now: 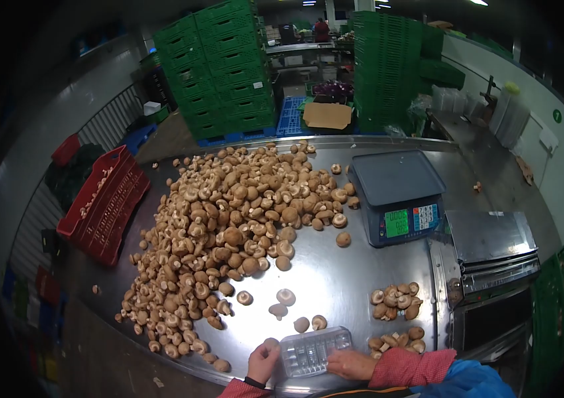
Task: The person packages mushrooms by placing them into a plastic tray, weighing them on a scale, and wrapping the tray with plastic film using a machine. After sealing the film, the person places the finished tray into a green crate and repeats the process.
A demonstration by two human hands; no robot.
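A clear plastic tray [305, 345] with moulded ridges lies at the near edge of the steel table. My left hand [264, 361] is at its left side, fingers pinched around what looks like a brown mushroom [271, 343]. At the lower right corner of the tray, my right hand [351, 365] is closed on the rim; its fingertips are partly hidden. Two loose mushrooms [310, 323] sit just beyond the tray. A large heap of mushrooms [229, 232] spreads over the table's left and middle.
A digital scale [398, 182] with a lit green display stands at the back right. Small mushroom groups [396, 302] lie right of the tray, near a metal machine [491, 245]. A red crate [106, 202] is at the left; green crates [219, 73] are stacked behind.
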